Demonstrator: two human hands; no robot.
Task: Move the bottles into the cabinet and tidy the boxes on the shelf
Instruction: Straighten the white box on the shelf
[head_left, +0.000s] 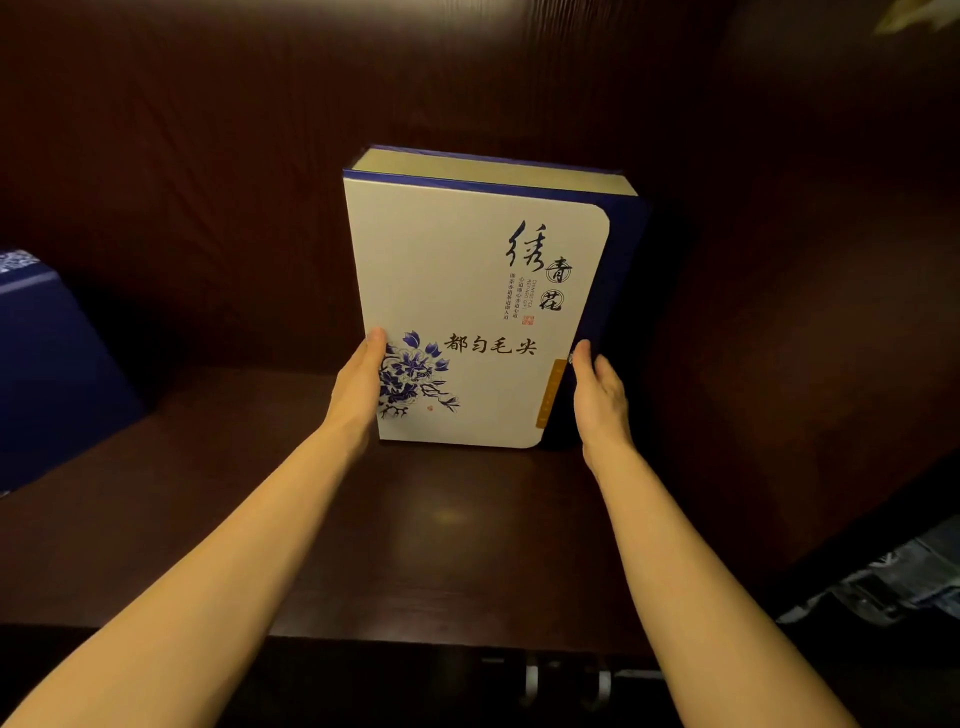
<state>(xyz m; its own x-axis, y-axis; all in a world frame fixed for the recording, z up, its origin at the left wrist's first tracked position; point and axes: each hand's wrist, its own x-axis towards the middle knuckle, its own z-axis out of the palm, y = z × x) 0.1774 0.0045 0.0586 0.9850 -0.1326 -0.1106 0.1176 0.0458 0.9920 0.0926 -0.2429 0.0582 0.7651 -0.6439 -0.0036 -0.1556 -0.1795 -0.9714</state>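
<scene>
- A white tea gift box (470, 312) with a blue spine stands upright on the dark wooden shelf (363, 519), its back close to the shelf's rear wall (208, 182); whether it touches the wall cannot be told.
- The box front carries black Chinese calligraphy and a blue flower print at its lower left, and it leans back a little from the camera.
- The left hand (358, 387) presses flat against the box's lower left edge, thumb lying on the front face beside the flower print.
- The right hand (600, 397) presses against the box's lower right side, on the blue spine, fingers extended and thumb up along the edge.
- Together the two hands clamp the box between them; its bottom edge meets the shelf board.
- A dark blue box (47, 364) sits well to the left of the tea box, cut off by the picture's edge.
- Metal handles (566, 680) show below the shelf's front edge, under the tea box.
</scene>
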